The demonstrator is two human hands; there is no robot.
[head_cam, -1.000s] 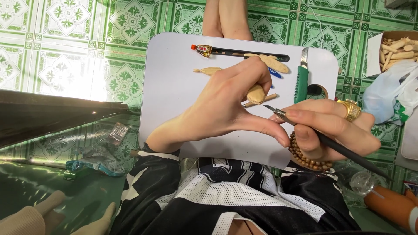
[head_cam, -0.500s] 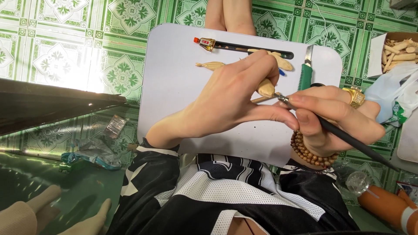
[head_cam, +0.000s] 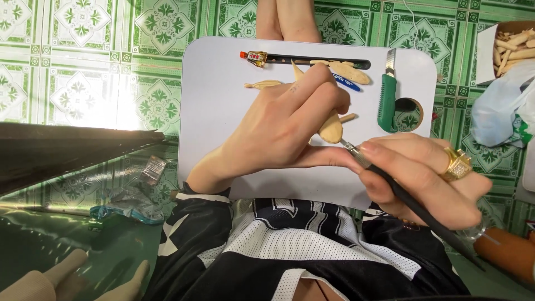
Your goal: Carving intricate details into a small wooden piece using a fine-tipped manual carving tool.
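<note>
My left hand is closed around a small pale wooden piece, whose rounded end sticks out past the fingers. My right hand, with a gold ring, grips a thin black-handled carving knife; its metal tip touches the wooden piece just below the rounded end. Both hands are over a white lap tray. On the tray lie other carved wooden pieces, a small piece, a green utility knife, a blue pen and a small red-capped bottle.
Green patterned floor tiles surround the tray. A box of wooden sticks and a plastic bag sit at the right. Plastic wrappers lie on the left. A dark panel runs along the left.
The view has shifted slightly and both hands sit a little higher on the tray. The knife tip stays at the wooden piece in my left hand.
</note>
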